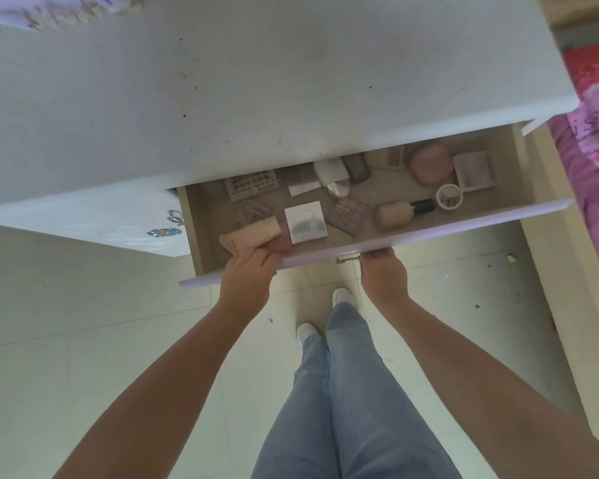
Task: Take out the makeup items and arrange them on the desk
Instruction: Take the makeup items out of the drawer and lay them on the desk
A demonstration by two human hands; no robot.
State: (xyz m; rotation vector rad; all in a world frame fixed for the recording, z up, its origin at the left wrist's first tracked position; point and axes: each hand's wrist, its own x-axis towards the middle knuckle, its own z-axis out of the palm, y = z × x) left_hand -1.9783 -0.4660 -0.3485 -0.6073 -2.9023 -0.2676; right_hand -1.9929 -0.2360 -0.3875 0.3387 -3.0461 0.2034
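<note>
Two hands are at the drawer front. Nearest us, the right hand curls its fingers over the front's top edge beside the handle, which holds the drawer out. We judge that if this grip eases, the drawer could roll in while the other hand is inside it.

Our left hand reaches over the front into the near-left corner and grips a cluster of beige tubes with a pinkish item against them. We cannot tell how many pieces the fingers really enclose. Lifting several smooth tubes at once seems the main risk: one could slide free and drop to the tiled floor.

Further in lie a white square compact, a palette and a foundation bottle. Toward the back sit a lash card, a white pouch, a round pink compact and a small jar. They are packed close, so dragging the hand out low could knock neighbours about.

Beyond, the desk is bare, with nothing arranged on it yet. Rounded tubes set there loosely might roll toward its edge.
</note>
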